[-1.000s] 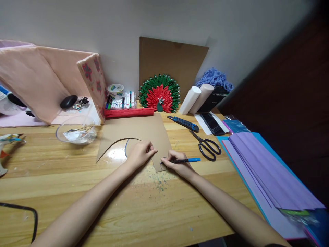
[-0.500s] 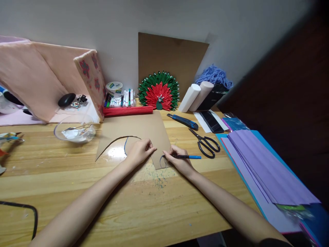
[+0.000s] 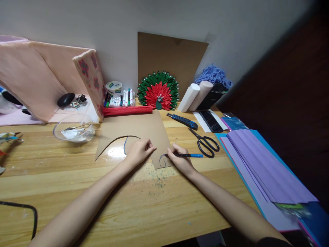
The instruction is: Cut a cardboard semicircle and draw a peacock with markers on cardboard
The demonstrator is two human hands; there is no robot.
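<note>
A brown cardboard sheet with a curved piece cut out of its left side lies flat on the wooden table. My left hand rests on the sheet's lower part, fingers curled and pressed down on it. My right hand is closed round a blue pen, its tip on the sheet's lower right corner beside a curved blue line drawn there.
Black scissors and a blue utility knife lie right of the sheet. Purple and blue paper sheets cover the right side. A glass bowl stands left. Markers, tape, a red-green paper peacock and upright cardboard line the wall.
My right hand has moved the pen tip up and to the right, lengthening the curved blue line on the corner. My left hand has stayed on the sheet.
</note>
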